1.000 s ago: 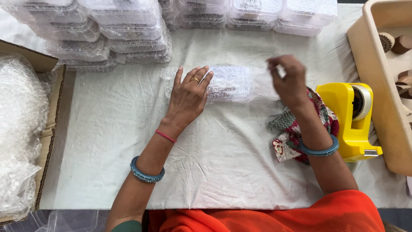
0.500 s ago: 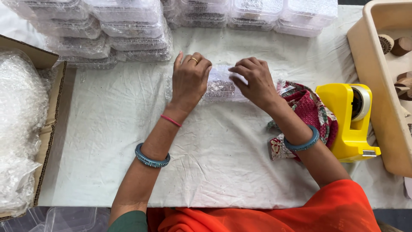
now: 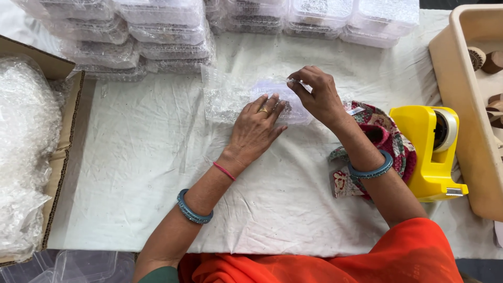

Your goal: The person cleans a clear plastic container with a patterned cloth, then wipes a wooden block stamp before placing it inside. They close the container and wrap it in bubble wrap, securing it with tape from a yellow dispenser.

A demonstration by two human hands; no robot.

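Head view: clear box point(image 3: 283, 105) half wrapped in bubble wrap point(image 3: 225, 97), left of the yellow tape dispenser point(image 3: 432, 152). Left hand point(image 3: 257, 128) flat, pressing on it; right hand point(image 3: 317, 94) pinching a wrap edge above. Likely risk: wrap springing open if the pinch slips.

The desk point(image 3: 146, 209) wears a white cloth. Along the frame's top lie stacked clear plastic boxes point(image 3: 157, 31); at centre, a bubble-wrapped box point(image 3: 230, 99); right of centre, a patterned cloth point(image 3: 385, 139) and a yellow tape dispenser point(image 3: 427, 152); far right, a beige tray point(image 3: 461, 105).
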